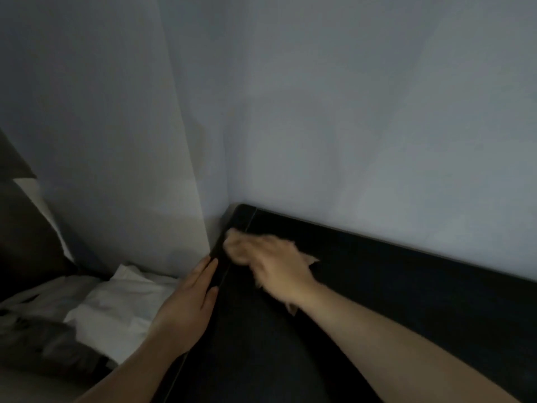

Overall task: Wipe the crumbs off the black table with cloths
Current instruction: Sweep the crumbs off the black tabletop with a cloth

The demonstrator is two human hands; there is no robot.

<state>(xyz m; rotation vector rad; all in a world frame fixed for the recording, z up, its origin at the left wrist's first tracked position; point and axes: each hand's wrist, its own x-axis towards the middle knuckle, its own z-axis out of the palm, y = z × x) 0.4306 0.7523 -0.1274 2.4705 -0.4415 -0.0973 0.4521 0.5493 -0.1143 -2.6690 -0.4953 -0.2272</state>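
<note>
Tan cloth [309,258] mostly hidden under blurred right hand [273,266].

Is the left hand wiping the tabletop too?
No. The left hand only rests flat along the black table's left edge, while the right hand presses the tan cloth.

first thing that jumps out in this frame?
The right hand, motion-blurred, presses a tan cloth onto the black table near its far left corner, by the wall. The left hand lies open along the table's left edge. White crumpled fabric sits below that edge, at lower left.
</note>
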